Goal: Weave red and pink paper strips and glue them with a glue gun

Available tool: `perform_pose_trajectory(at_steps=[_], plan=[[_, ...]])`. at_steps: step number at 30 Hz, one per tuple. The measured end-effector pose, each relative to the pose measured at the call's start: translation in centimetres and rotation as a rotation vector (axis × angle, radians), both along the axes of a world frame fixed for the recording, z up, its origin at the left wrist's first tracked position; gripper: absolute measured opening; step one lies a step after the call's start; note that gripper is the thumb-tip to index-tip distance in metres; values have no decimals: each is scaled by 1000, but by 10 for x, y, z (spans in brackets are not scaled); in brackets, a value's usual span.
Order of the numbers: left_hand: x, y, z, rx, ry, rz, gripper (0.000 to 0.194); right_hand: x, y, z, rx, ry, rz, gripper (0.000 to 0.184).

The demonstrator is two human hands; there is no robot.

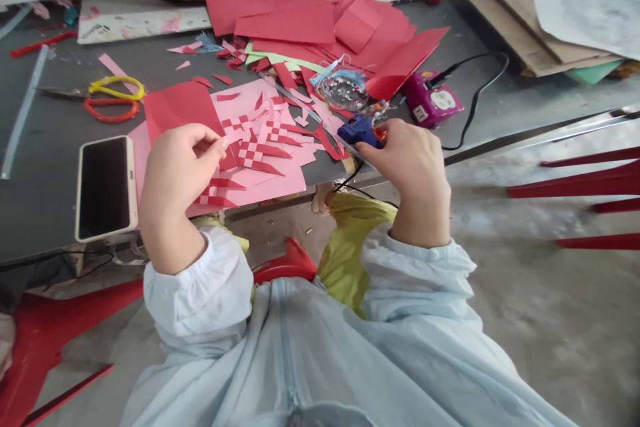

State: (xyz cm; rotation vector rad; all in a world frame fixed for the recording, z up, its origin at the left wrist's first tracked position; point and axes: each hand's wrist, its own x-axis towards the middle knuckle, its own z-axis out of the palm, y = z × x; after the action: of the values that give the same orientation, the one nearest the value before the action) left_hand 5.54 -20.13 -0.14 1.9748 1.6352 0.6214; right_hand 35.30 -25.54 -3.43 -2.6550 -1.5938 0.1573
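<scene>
Pinching a pink paper scrap [232,138] over woven red-and-pink pieces [256,155] on the table [50,207], the left hand [183,163] faces the right hand [415,157], wrapped around a blue glue gun [358,129]; a sparing touch should suit thin paper.

Woven pieces [253,155] are matt paper; the blue tool [357,129], smooth plastic; the phone screen [105,187], glossy.

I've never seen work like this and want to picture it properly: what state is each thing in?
Left hand: pinched, apparently on a pink strip
Right hand: closed on a blue tool
Phone: face up, screen dark
Scissors: lying flat, blades apparently shut
Purple box: black cable plugged in
Red sheets: loosely piled
Woven pieces: checkered, spread out
</scene>
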Motion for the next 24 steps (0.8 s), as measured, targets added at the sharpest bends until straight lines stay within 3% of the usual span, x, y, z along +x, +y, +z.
perform_pose_trajectory(at_steps=[10,16,20,24], plan=[[1,0,2,5,28,7,19,-6,-11,-2,193,44,-50,43],[-3,-1,3,37,58,20,19,-17,-37,21,374,143,-64,33],[-7,-4,7,23,24,37,19,-26,-49,39,549,327,-2,20],[-15,-7,9,35,-11,60,18,-34,-47,48,635,527,112,31]])
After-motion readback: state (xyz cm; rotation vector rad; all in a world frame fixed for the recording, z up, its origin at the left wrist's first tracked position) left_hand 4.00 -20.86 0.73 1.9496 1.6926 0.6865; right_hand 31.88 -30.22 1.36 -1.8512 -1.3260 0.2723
